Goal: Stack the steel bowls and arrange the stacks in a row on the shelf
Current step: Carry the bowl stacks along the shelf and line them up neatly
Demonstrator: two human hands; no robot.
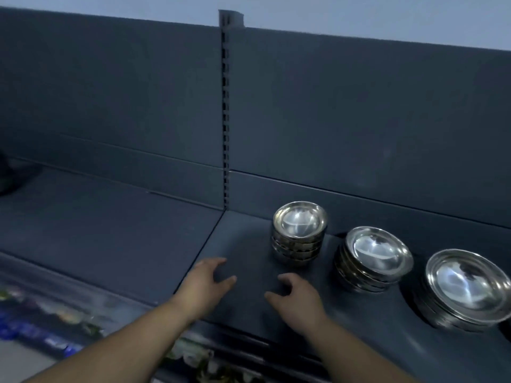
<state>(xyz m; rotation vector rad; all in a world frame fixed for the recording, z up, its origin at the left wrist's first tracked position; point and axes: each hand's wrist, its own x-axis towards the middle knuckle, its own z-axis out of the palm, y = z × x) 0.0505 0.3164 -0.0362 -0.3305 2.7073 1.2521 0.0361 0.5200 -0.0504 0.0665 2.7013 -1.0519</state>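
Three stacks of steel bowls stand in a row on the dark grey shelf [116,239]: a small stack [299,233] nearest the upright, a middle stack [372,258] to its right, and a large stack [467,288] at the right edge of view. My left hand [207,283] hovers over the shelf in front and left of the small stack, fingers loosely spread and holding nothing. My right hand [296,297] hangs just in front of the small stack, fingers loosely curled, also holding nothing. Neither hand touches a bowl.
A slotted upright [225,120] divides the grey back panel behind the shelf. Below the shelf's front edge, blurred packaged goods [55,322] lie on a lower level. A dark object [11,175] sits at the far left.
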